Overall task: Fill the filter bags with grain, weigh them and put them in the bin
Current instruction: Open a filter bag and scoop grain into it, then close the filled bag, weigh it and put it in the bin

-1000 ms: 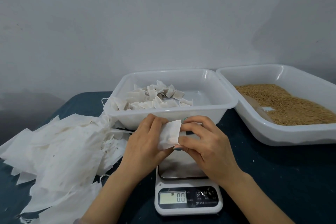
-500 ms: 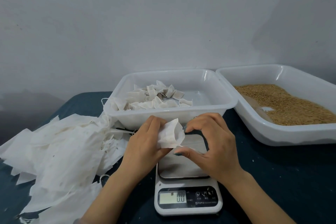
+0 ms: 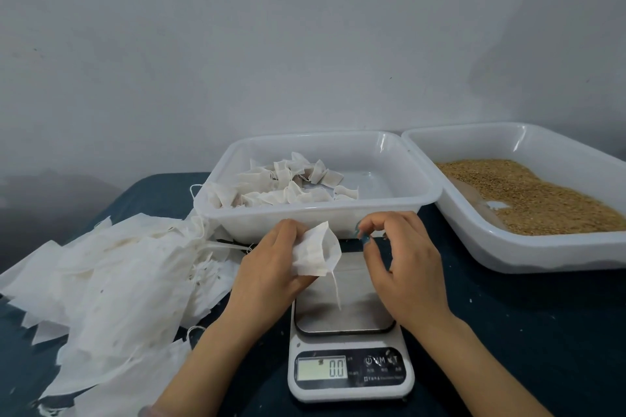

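Observation:
My left hand (image 3: 271, 267) holds an empty white filter bag (image 3: 316, 254) above the kitchen scale (image 3: 349, 335), with the bag's mouth spread open toward the right and a drawstring hanging onto the platter. My right hand (image 3: 403, 267) hovers just right of the bag with fingers curled and holds nothing. The scale's display reads 0.0. Behind the hands stands the white bin (image 3: 423, 193) with several filled filter bags (image 3: 288, 186) in its left half. At the right, a white tray (image 3: 542, 254) holds brown grain (image 3: 535, 200).
A loose heap of empty filter bags (image 3: 111, 274) covers the dark blue tabletop (image 3: 525, 332) at the left, up against the bin. A grey wall rises right behind the bin and the tray. A small scoop-like white piece (image 3: 496, 205) lies in the grain.
My right hand has let go of the bag and drawn a little to the right. The bag's mouth has opened up in my left hand, and its drawstring now hangs down.

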`<act>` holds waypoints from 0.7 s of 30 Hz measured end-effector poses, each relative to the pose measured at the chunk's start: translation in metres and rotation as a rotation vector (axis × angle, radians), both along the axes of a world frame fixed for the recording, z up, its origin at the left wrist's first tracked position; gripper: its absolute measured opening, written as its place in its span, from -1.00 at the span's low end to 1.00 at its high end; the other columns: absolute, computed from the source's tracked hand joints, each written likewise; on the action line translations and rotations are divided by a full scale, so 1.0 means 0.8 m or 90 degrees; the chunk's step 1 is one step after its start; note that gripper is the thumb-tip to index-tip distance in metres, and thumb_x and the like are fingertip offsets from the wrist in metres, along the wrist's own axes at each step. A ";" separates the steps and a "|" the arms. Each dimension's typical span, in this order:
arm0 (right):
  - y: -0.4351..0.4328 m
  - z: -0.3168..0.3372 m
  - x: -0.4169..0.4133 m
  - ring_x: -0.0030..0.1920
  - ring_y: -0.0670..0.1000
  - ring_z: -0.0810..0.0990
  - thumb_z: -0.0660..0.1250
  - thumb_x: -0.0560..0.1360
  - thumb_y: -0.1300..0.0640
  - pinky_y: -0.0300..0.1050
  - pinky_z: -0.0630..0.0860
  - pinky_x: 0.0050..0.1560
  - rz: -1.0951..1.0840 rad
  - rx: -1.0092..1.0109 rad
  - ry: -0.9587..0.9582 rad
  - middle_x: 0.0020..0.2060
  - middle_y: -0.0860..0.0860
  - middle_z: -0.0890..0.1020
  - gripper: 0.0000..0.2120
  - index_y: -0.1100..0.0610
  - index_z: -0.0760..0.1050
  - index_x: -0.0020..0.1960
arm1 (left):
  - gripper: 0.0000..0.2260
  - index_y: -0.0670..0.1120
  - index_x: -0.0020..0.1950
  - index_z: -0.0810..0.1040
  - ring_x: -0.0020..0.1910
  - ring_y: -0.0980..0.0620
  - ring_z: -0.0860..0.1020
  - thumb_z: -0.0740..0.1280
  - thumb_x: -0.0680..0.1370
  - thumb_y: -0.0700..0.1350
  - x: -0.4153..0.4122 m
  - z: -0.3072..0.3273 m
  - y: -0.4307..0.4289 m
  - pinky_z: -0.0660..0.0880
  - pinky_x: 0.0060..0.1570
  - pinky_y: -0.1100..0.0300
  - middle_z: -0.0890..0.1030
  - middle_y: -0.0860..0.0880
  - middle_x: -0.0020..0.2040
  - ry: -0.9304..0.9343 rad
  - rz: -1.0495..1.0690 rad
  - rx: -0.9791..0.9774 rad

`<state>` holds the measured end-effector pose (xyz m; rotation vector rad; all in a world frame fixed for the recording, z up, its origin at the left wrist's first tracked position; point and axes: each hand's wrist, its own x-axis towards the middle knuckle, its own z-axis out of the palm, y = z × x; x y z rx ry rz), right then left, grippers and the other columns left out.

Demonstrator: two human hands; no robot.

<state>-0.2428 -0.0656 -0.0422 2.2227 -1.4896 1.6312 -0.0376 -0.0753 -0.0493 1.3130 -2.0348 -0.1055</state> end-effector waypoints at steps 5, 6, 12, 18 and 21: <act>-0.004 0.006 -0.007 0.01 -0.12 0.50 0.30 0.46 0.17 -0.18 0.43 -0.02 -0.049 0.009 0.039 -0.07 -0.18 0.58 -0.86 0.01 0.52 0.00 | -0.66 0.11 0.03 0.33 -0.13 0.18 0.39 0.47 0.42 -0.02 0.001 -0.001 0.000 0.30 -0.28 0.38 0.45 0.23 -0.07 -0.005 0.006 0.003; -0.009 0.011 -0.014 0.03 -0.10 0.49 0.33 0.47 0.17 -0.14 0.38 0.02 -0.085 0.020 0.062 -0.06 -0.17 0.58 -0.85 0.00 0.51 0.02 | -0.65 0.11 0.04 0.33 -0.13 0.18 0.39 0.47 0.42 -0.02 0.002 -0.001 0.000 0.31 -0.27 0.38 0.44 0.24 -0.08 -0.004 0.008 0.007; -0.071 0.063 -0.110 0.16 0.14 0.49 0.29 0.55 0.06 0.07 0.43 0.10 -0.320 0.230 0.130 0.12 0.06 0.57 -0.73 0.09 0.52 0.22 | -0.67 0.07 0.07 0.38 -0.11 0.16 0.46 0.49 0.44 -0.03 0.004 -0.002 -0.001 0.34 -0.25 0.32 0.49 0.23 -0.07 0.023 0.019 0.035; -0.111 0.072 -0.184 -0.18 0.08 0.55 0.25 0.57 0.16 -0.12 0.41 -0.30 -0.405 0.616 0.314 -0.19 0.10 0.57 -0.84 0.25 0.52 -0.03 | -0.65 0.13 0.06 0.36 -0.08 0.24 0.43 0.47 0.42 0.01 0.002 -0.002 0.000 0.32 -0.25 0.37 0.47 0.30 -0.06 0.010 0.005 0.047; -0.117 0.065 -0.193 -0.22 0.04 0.54 0.25 0.57 0.12 -0.13 0.38 -0.34 -0.414 0.657 0.338 -0.21 0.06 0.57 -0.85 0.19 0.49 -0.12 | -0.67 0.15 0.05 0.35 -0.06 0.31 0.44 0.47 0.44 0.01 0.000 -0.001 0.000 0.33 -0.25 0.38 0.46 0.31 -0.07 0.017 0.002 0.055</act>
